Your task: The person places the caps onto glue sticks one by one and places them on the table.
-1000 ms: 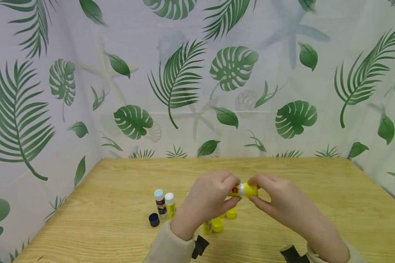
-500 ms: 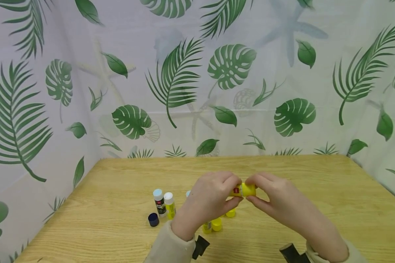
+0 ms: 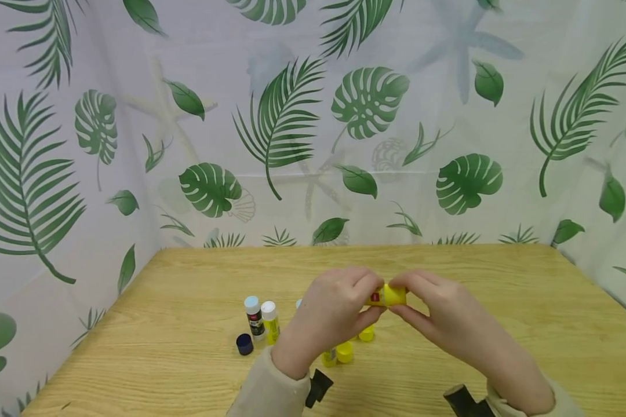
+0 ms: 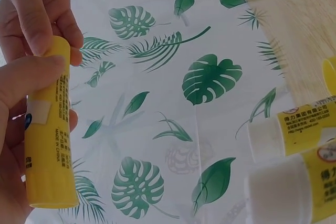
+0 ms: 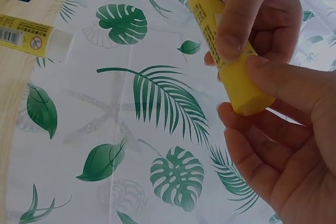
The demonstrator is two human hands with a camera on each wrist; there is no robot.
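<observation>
Both hands hold one yellow glue stick (image 3: 375, 297) level above the table. My left hand (image 3: 331, 310) grips its body, thumb laid along the printed label in the left wrist view. My right hand (image 3: 443, 307) pinches the yellow cap (image 3: 395, 295) at the right end between thumb and fingers. In the right wrist view the cap (image 5: 242, 90) meets the body, with the left thumb close beside the joint. Under the left hand, partly hidden, stand another yellow glue stick (image 3: 329, 357) and a loose yellow cap (image 3: 345, 352).
A black-labelled glue stick (image 3: 255, 321) and a yellow one (image 3: 270, 325), both white-topped, stand to the left. A dark blue cap (image 3: 244, 344) lies before them. Another yellow cap (image 3: 366, 333) lies below the hands. Leaf-patterned cloth (image 3: 292, 133) rises behind the wooden table (image 3: 162, 370).
The right hand has moved slightly left with the cap, and the white band between cap and body has nearly vanished from sight. The left hand keeps its grip on the glue stick.
</observation>
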